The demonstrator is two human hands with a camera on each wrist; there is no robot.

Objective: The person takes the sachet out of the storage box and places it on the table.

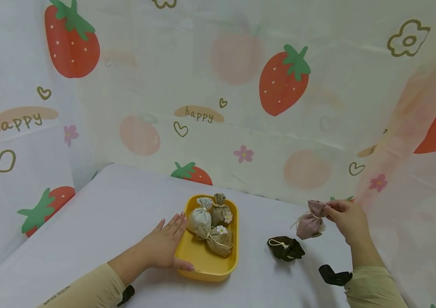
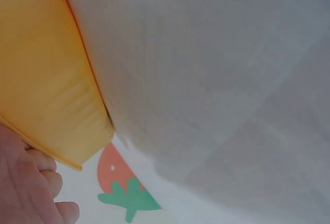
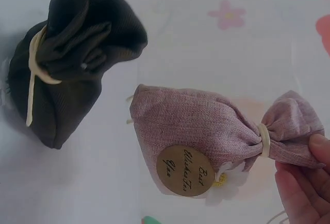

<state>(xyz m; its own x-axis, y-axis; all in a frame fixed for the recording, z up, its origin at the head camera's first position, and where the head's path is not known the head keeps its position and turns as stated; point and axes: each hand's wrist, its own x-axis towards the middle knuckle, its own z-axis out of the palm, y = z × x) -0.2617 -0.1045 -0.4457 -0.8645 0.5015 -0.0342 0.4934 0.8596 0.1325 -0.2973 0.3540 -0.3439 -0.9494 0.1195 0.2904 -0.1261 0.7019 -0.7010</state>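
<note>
My right hand [image 1: 350, 220] pinches the gathered top of a pink cloth drawstring pouch [image 1: 309, 226] and holds it above the table. In the right wrist view the pink pouch [image 3: 191, 136] shows a round brown tag and a white flower. Left of it, a dark brown pouch [image 1: 285, 249] lies on the table, tied with a cream cord. My left hand [image 1: 166, 244] rests along the left side of a yellow tray [image 1: 206, 267], fingers straight and thumb at the near rim. Inside sit a white pouch [image 1: 199, 216] and several brownish ones, two bearing white flowers.
A white-covered table [image 1: 125, 205] extends around the tray. Behind it and at both sides hangs a pale curtain [image 1: 241, 124] printed with strawberries, hearts and flowers. Black straps [image 1: 333, 276] are on the wrists.
</note>
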